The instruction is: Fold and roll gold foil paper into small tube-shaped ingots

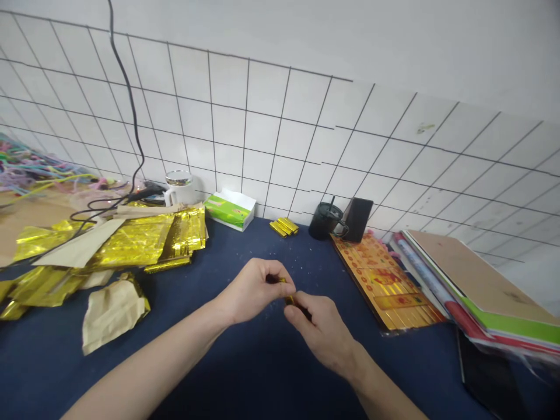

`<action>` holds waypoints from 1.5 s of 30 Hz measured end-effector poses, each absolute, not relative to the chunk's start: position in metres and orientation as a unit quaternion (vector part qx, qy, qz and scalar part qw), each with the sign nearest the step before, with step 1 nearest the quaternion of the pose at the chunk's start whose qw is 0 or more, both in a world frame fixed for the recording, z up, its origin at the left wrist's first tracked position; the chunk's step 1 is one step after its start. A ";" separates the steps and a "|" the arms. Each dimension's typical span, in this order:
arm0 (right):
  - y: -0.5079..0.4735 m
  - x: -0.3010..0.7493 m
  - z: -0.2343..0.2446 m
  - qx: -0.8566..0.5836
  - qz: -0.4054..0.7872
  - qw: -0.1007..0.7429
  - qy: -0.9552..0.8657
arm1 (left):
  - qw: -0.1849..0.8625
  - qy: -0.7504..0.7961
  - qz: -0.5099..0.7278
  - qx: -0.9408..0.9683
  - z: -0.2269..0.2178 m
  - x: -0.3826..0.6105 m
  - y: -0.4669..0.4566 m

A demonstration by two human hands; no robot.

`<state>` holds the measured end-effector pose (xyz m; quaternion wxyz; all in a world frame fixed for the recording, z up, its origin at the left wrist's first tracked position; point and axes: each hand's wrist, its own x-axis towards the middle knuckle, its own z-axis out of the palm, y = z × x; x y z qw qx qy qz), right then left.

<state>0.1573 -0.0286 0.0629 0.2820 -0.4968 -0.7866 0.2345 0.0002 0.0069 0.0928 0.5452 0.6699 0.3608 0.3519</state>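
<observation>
The left hand (254, 290) and right hand (321, 329) meet near the middle of the view, above a navy worktop (245, 251). Between them, a narrow gold foil strip (291, 300) lies on a slant, its long axis running from about 10 o'clock to 4 o'clock. The fingers (280, 279) of both hands are closed on it in a tight pinch. They hide much of the strip, so its full length and exact shape are hard to make out.

At 12 o'clock, a small pile of gold foil bars (283, 226) lies near the tiled wall (262, 116). Loose gold foil sheets (140, 240) spread around 10 o'clock, and crumpled beige paper (111, 315) sits at 9 o'clock. A red-and-gold printed pack (380, 284) lies at 2 o'clock. A stack of folders (476, 286) at 3 o'clock is cut off by the frame's right edge.
</observation>
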 end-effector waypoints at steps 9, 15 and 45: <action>-0.034 0.153 0.061 -0.477 0.335 0.299 -0.756 | 0.594 0.330 0.374 0.632 0.087 0.002 0.006; -0.034 0.152 0.058 -0.499 0.295 0.314 -0.752 | 0.623 0.322 0.398 0.591 0.083 0.002 0.010; -0.014 0.165 0.038 -0.530 0.123 0.262 -0.797 | 0.378 0.432 0.322 0.753 0.072 -0.011 0.036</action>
